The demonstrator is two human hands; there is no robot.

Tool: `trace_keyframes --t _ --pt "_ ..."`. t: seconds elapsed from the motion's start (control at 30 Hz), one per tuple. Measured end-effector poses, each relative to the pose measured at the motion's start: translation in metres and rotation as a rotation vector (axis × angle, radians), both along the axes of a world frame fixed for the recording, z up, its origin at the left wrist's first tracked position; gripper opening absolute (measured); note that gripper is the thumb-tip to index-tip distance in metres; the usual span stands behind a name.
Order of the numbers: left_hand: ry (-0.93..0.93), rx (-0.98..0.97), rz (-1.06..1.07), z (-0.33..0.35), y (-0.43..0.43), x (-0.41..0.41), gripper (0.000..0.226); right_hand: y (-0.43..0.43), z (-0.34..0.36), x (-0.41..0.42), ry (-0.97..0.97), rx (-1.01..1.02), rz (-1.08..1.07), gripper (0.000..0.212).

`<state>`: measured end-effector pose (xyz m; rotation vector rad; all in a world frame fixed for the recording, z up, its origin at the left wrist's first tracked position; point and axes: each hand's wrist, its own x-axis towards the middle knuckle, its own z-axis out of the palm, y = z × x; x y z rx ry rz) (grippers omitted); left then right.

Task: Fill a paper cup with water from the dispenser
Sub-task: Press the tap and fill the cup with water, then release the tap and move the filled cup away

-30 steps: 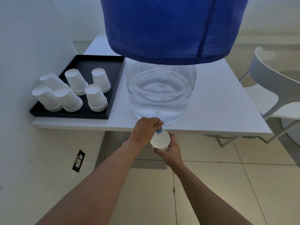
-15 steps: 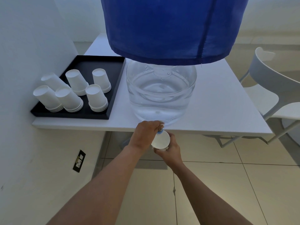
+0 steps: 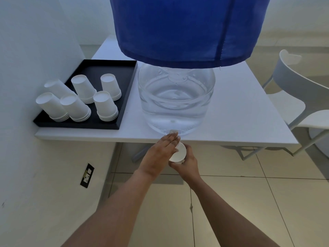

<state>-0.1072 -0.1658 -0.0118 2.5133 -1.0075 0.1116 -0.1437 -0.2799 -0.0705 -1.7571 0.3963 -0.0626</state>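
A clear water dispenser [image 3: 176, 102] with a blue cloth cover [image 3: 185, 27] stands at the front edge of the white table [image 3: 240, 111]. Its small tap [image 3: 173, 132] juts out over the edge. My right hand [image 3: 186, 163] grips a white paper cup [image 3: 179, 153] from below, just under the tap. My left hand [image 3: 159, 154] lies over the cup's left rim with flat fingers reaching to the tap. The inside of the cup is partly hidden, so its water level cannot be read.
A black tray [image 3: 110, 124] at the table's left holds several stacks of upturned paper cups [image 3: 105, 106]. A white wall [image 3: 35, 50] with a socket [image 3: 87, 175] is on the left. A white chair [image 3: 299, 97] stands at the right over tiled floor.
My left hand's fingers have flattened and stretched forward over the tap, where before they curled around it. The cup stays under the tap in my right hand.
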Motion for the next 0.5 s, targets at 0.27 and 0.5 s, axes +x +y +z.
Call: trace_keyframes --t 0.27,0.5 --pt "0.192 -0.18 0.036 -0.021 0.011 -0.021 0.073 -0.002 -0.002 -0.012 -0.016 -0.016 -0.02 0.065" --pt "0.501 -0.289 0.271 -0.057 0.005 -0.055 0.095 -0.012 0.001 -0.038 0.007 -0.02 -0.079 0.069"
